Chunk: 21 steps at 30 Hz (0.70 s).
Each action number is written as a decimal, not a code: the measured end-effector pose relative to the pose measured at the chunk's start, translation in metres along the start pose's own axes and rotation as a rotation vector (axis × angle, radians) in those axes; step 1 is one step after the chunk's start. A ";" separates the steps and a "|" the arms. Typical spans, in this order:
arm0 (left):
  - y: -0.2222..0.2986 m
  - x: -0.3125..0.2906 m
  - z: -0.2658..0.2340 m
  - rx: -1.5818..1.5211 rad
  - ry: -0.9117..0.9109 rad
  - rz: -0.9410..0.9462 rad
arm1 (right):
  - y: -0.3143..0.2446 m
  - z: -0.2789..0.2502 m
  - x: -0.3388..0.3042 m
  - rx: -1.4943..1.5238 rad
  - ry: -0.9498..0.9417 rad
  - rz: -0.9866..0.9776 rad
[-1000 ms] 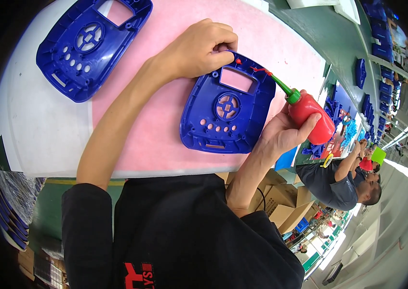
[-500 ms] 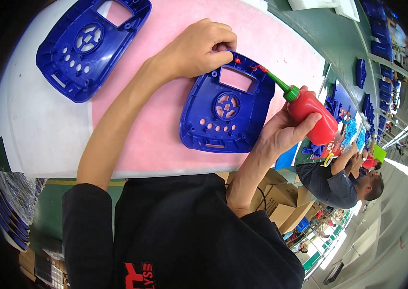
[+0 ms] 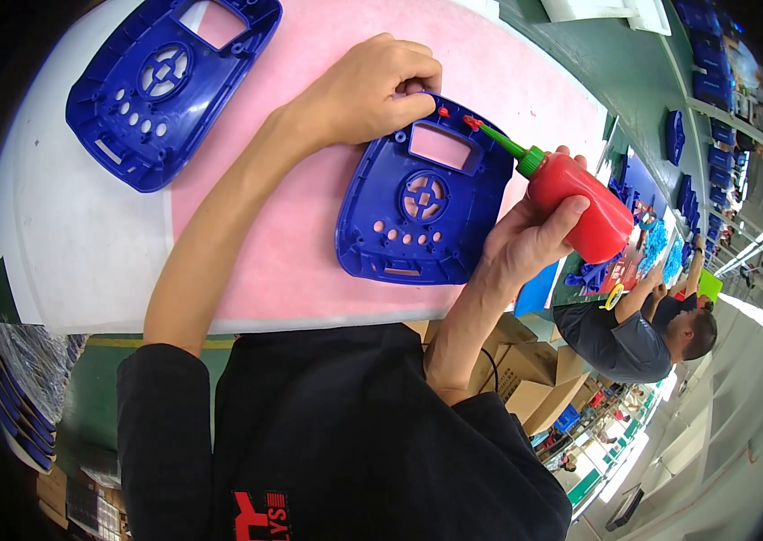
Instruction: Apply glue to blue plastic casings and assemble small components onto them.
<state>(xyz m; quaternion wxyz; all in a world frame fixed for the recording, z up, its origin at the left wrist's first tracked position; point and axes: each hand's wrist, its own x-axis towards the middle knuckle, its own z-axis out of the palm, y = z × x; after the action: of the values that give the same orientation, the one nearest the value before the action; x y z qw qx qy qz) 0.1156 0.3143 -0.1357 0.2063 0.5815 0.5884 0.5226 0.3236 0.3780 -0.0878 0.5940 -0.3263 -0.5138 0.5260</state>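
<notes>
A blue plastic housing [image 3: 381,248] lies on the pink sheet in front of me, its ribbed inner side up. It has a rectangular window, a round grille and a row of small holes. My left hand [image 3: 388,90] grips its far left corner with curled fingers. In my right hand [image 3: 530,239] is a red squeeze bottle [image 3: 584,207] with a green nozzle [image 3: 509,148]. The nozzle points left, its tip at a red blob [image 3: 471,123] on the far edge of the housing. A smaller red spot [image 3: 443,112] sits left of it, near my left fingers.
A second blue housing [image 3: 142,90] lies at the far left of the table. Beyond my right hand are blue parts, a yellow tape roll [image 3: 614,296] and a co-worker [image 3: 620,343]. Cardboard boxes [image 3: 539,388] stand below the table edge.
The bottle has shifted left and the nozzle tip has moved left along the housing's far edge. The red there now forms a thicker blob. My left hand stays put.
</notes>
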 end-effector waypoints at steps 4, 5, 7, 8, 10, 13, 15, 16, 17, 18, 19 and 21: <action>0.000 0.000 0.001 0.001 0.006 0.014 | 0.001 0.000 -0.001 -0.017 -0.021 -0.010; 0.000 0.000 0.001 0.001 0.007 0.014 | 0.001 0.000 -0.002 -0.017 -0.022 -0.010; -0.001 -0.001 0.001 0.012 0.014 0.028 | 0.001 0.000 -0.002 -0.008 -0.029 -0.021; -0.001 0.000 0.001 0.012 0.014 0.028 | 0.001 0.001 -0.002 -0.008 -0.029 -0.021; -0.001 0.000 0.001 0.009 0.014 0.030 | 0.000 0.003 -0.003 -0.008 -0.035 -0.019; -0.001 -0.001 0.001 0.008 0.015 0.024 | 0.000 0.004 -0.006 -0.079 -0.082 -0.060; 0.000 0.000 0.001 0.014 0.014 0.024 | -0.001 0.007 -0.007 -0.085 -0.091 -0.050; 0.000 0.000 0.001 0.020 0.013 0.023 | -0.001 0.008 -0.008 -0.090 -0.101 -0.041; 0.000 0.000 0.001 0.019 0.012 0.024 | -0.001 0.008 -0.008 -0.091 -0.100 -0.042; -0.001 0.000 0.001 0.022 0.013 0.021 | -0.001 0.007 -0.009 -0.087 -0.107 -0.042; -0.001 0.000 0.001 0.026 0.015 0.018 | -0.001 0.007 -0.009 -0.083 -0.114 -0.042; -0.001 0.000 0.001 0.015 0.010 0.013 | -0.001 0.007 -0.009 -0.083 -0.112 -0.032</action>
<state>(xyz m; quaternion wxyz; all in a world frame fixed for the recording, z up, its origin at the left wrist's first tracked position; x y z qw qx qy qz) 0.1162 0.3150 -0.1371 0.1956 0.5842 0.5895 0.5225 0.3180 0.3685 -0.0874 0.5585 -0.3126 -0.5727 0.5122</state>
